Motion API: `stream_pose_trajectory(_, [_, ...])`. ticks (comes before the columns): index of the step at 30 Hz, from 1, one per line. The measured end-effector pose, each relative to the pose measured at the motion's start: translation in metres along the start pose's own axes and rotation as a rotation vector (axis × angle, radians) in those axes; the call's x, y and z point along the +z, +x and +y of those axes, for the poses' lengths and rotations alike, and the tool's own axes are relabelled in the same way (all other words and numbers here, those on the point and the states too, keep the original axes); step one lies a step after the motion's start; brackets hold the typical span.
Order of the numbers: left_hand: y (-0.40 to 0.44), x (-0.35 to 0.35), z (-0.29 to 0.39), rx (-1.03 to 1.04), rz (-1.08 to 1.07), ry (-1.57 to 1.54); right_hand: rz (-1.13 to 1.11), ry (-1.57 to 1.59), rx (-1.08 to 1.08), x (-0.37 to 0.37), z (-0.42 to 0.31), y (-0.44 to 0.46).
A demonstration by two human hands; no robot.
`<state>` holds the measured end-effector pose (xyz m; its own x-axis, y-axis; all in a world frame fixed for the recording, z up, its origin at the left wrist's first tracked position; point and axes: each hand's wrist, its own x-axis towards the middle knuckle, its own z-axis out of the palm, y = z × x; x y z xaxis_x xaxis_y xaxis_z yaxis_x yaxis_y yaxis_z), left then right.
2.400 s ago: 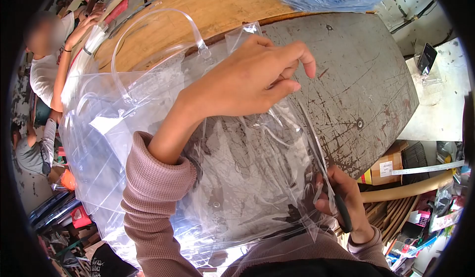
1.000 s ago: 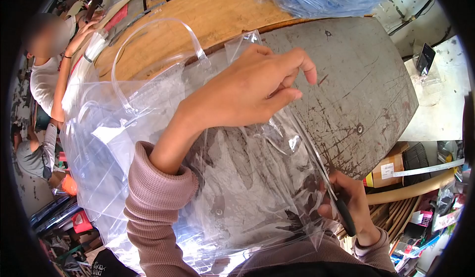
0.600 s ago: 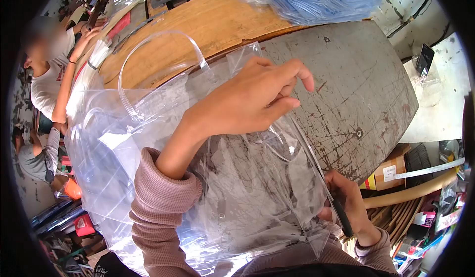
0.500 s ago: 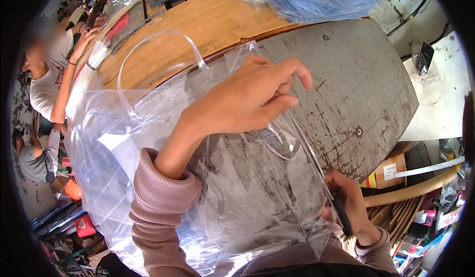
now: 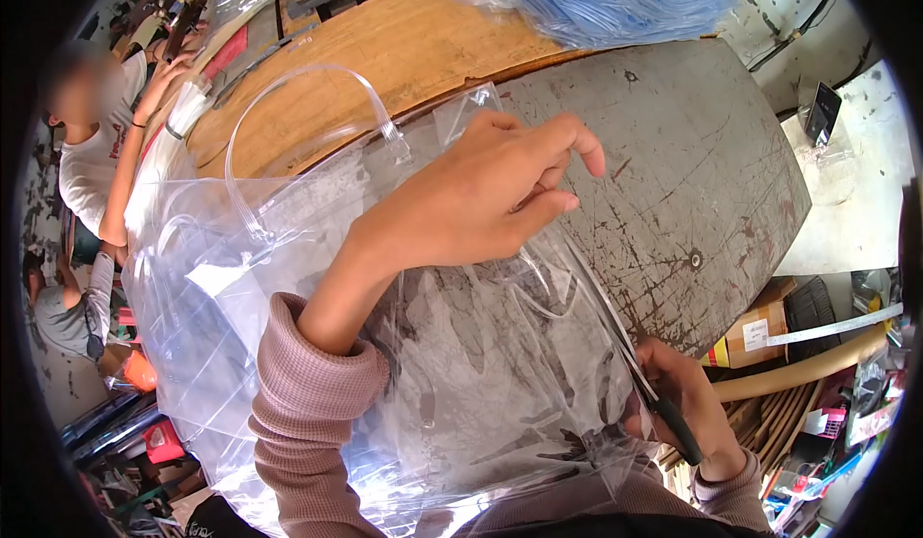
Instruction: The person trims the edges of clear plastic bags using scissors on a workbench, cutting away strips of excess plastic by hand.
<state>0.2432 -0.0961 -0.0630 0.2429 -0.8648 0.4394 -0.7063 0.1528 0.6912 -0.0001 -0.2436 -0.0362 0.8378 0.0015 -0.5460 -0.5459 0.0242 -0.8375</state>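
Observation:
A clear plastic bag with a looped clear handle lies spread in front of me. My left hand rests over its upper part, index finger and thumb apart, the other fingers curled under and partly hidden. Nothing shows in its grip. At the bag's right edge my right hand is closed on a pair of scissors with a black handle. The blades point up and away along the plastic's edge. Some of my right fingers are hidden behind the handle and plastic.
The bag lies on a scratched grey board, beside a wooden table. A stack of bluish plastic sheets sits at the back. A phone stands at right, above a cardboard box. Another person works at left.
The scissors' handle has shifted slightly down and to the right, and the blades look a little more parted. My left hand stays nearly in place.

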Motion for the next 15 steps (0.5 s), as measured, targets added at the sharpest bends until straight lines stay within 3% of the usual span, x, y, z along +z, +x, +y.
stream_pose_trajectory(12, [-0.0042,0.0021,0.0045,-0.055,-0.047,0.071,0.018,-0.168,-0.008,0.0005,-0.0083,0.0048])
stream_pose_trajectory(15, [-0.004,0.0022,0.0034,-0.053,-0.055,0.081,0.04,-0.072,0.029,0.0022,-0.0036,0.0055])
